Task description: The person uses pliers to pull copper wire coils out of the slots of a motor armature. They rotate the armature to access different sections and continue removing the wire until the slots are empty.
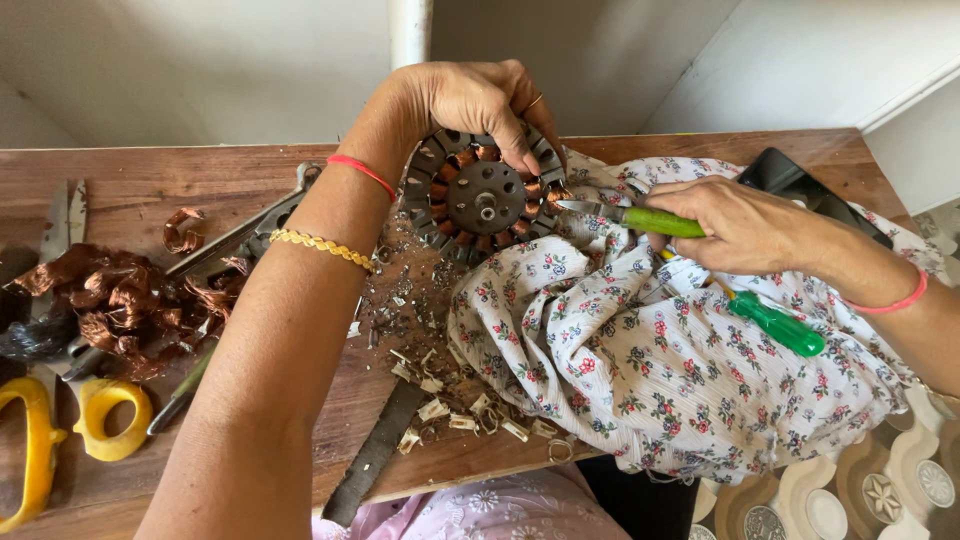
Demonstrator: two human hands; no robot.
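Stator [480, 195] near table's far edge [700, 135]

Both forearms are bare, with no sleeves reaching the wrists. The left hand [470, 100] wears a thin red thread band [362, 172] around the wrist and, further up the forearm, a slim gold-coloured chain bracelet [322, 247] with small twisted links. A narrow metal ring [536, 101] sits on one finger of that hand. The right hand [740, 225] wears a thin coral-red band [890, 303] around its wrist. At the lower edge, a pale pink garment with a faint white floral print [490, 510] covers the lap.
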